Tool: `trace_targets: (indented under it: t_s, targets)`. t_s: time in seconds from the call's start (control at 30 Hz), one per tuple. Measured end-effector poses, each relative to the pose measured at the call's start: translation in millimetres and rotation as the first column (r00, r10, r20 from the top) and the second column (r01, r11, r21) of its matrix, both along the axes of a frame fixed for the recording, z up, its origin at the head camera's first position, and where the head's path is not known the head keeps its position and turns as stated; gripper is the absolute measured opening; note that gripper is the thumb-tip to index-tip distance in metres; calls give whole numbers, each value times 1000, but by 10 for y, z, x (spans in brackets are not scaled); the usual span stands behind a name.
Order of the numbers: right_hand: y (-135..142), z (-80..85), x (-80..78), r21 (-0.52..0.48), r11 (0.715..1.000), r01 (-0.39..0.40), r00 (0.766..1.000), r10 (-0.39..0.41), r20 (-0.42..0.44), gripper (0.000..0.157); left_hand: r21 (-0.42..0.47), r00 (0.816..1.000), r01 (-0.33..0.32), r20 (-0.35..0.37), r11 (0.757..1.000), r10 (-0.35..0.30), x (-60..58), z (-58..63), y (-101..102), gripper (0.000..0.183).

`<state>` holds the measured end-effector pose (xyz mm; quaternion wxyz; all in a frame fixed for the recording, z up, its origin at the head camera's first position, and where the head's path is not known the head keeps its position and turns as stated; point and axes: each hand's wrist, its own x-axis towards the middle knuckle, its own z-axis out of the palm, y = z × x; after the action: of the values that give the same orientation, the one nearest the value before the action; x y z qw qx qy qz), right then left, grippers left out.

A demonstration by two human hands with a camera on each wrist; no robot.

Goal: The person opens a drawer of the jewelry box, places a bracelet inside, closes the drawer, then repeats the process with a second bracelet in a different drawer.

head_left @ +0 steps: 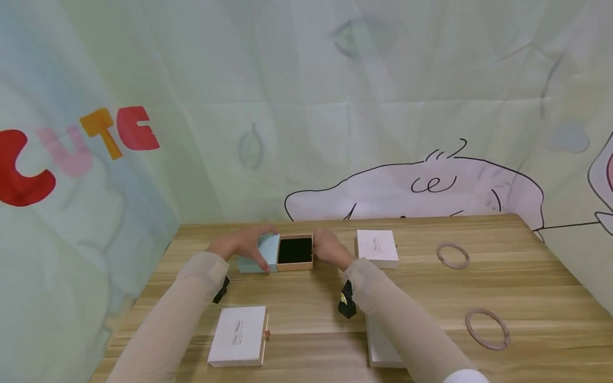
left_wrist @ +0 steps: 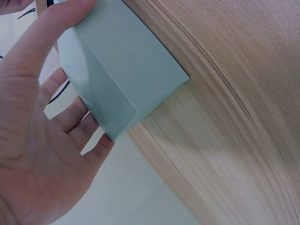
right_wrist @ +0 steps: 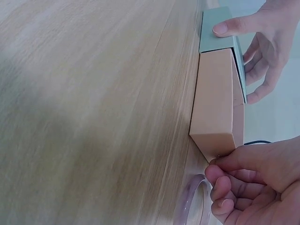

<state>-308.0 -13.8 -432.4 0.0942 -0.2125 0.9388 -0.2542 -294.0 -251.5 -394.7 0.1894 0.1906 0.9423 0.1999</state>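
Note:
A light blue box sleeve (head_left: 269, 250) lies near the table's back edge, with its peach drawer (right_wrist: 213, 98) slid partly out to the right. Black lining (head_left: 295, 250) shows inside the drawer. My left hand (head_left: 244, 246) grips the sleeve, thumb on the near side and fingers along the far side. The right hand (head_left: 330, 249) pinches at the middle of the drawer's end face; whatever tab is there is hidden by the fingertips. Close under these fingers, the right wrist view shows a pale, translucent bangle (right_wrist: 187, 199).
To the right of my right hand lies a white box (head_left: 377, 246). Another white box (head_left: 238, 336) is at front left, and a third (head_left: 381, 343) is partly under my right forearm. Two bangles, one farther back (head_left: 452, 256) and one nearer (head_left: 487, 329), lie at the right.

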Motion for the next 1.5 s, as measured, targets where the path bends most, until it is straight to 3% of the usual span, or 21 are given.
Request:
trace_targets:
  t_s: [0.4,0.7,0.93,1.03,1.13,1.3,1.4,1.5]
  targets:
    - [-34,29,35,-14,999,-43,998,42,-54,17,1,1000,-4,11,1000,4,-5,-15,-9,98]
    - [-43,15,29,0,1000,-6,1000,6,-20,15,-8,1000,8,6,1000,-8,-26,-32,-8,98]
    - [-24,14,24,-25,999,-30,997,29,-65,15,-14,1000,-4,4,1000,4,-29,-25,-5,98]
    - [13,39,31,-71,997,-36,998,32,-53,21,-15,1000,0,1,1000,0,-16,-13,-1,98]
    - [53,86,43,-108,994,-29,1000,29,-4,39,-10,1000,3,0,1000,-3,-8,-13,-6,99]
    - [97,191,68,-85,995,-50,999,50,3,52,-15,1000,-2,0,1000,2,-9,-29,-17,99]
    - [120,247,84,-32,999,-43,999,43,-4,46,-17,1000,-2,-1,1000,2,-8,-30,-12,99]
    - [142,285,96,15,1000,-6,1000,6,-8,23,-17,1000,-3,-2,1000,3,-3,-24,1,98]
